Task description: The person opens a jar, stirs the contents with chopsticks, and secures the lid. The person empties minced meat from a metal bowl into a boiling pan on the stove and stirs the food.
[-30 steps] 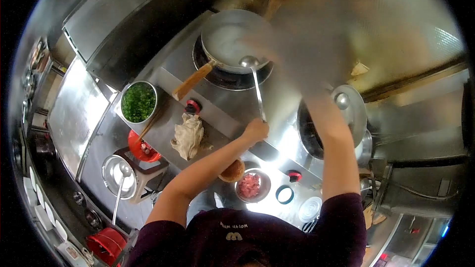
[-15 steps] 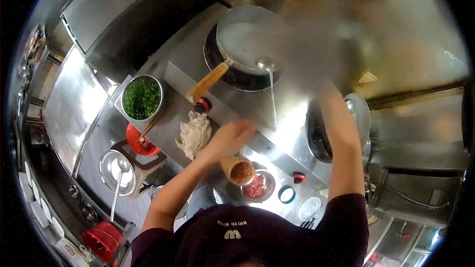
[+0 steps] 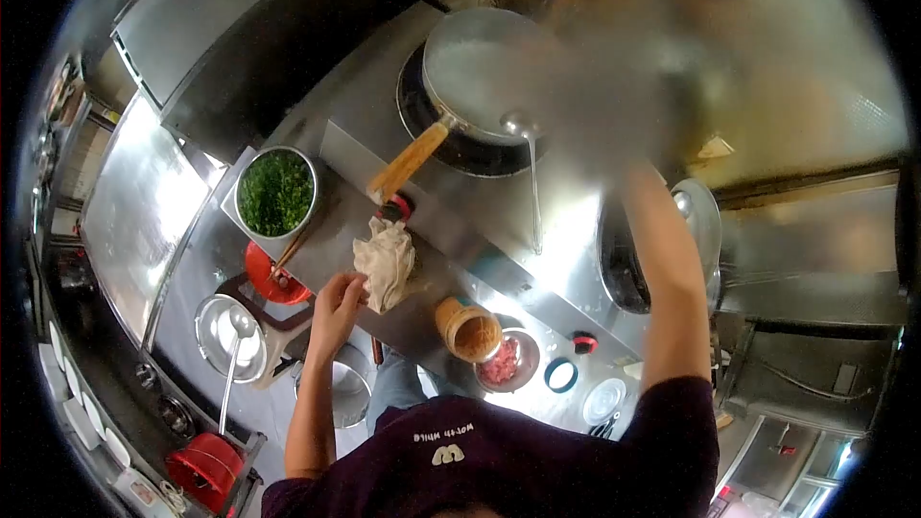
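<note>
My left hand (image 3: 340, 305) is at the left edge of a crumpled off-white cloth (image 3: 385, 264). Its fingertips are drawn together and appear to pinch that edge. My right forearm (image 3: 664, 259) stretches up over the stove, and the right hand at its end is lost in a grey blur. Near the blur, a metal ladle (image 3: 533, 173) rests with its bowl at the rim of a wooden-handled pan (image 3: 477, 67) of cloudy liquid. Right of the cloth, a tilted jar (image 3: 470, 329) of brown contents stands beside a metal bowl of pink chopped meat (image 3: 501, 363).
A metal pot of chopped greens (image 3: 275, 194) stands at left, above a red bowl (image 3: 271, 273). A strainer-like bowl with a ladle (image 3: 230, 338) is lower left. A dark wok (image 3: 622, 259) sits under my right arm. Red-trimmed stove knobs (image 3: 584, 343) line the front.
My left hand has moved left and down, from above the jar to the cloth's left edge. The right arm stays nearly in place over the stove.
</note>
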Demonstrator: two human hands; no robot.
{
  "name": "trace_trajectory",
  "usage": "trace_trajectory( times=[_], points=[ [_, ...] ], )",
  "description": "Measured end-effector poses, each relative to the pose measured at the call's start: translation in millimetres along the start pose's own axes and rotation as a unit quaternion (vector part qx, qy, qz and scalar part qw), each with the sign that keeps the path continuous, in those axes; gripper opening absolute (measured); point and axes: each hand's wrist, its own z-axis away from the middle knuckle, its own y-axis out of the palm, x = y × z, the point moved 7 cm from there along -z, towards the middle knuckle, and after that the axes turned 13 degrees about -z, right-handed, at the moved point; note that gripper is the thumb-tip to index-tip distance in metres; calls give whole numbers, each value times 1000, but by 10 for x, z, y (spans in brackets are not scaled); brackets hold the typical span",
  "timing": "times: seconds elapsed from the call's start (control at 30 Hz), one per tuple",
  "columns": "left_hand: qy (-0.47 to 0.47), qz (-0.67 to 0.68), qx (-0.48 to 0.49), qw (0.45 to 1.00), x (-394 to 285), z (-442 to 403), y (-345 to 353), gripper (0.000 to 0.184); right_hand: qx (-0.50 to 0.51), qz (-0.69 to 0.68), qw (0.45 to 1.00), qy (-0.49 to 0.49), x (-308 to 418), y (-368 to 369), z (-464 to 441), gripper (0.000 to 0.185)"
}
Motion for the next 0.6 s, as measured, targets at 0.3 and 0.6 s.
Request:
trace_trajectory(
  times=[0.3, 0.6],
  points=[
    [-7, -3, 6, 1000, 220, -12, -84, 23, -8, -201, 978, 52, -104, -114, 50, 23],
    [-5, 19, 32, 999, 219, 56, 132, 23, 12, -350, 935, 59, -138, 68, -79, 22]
  ],
)
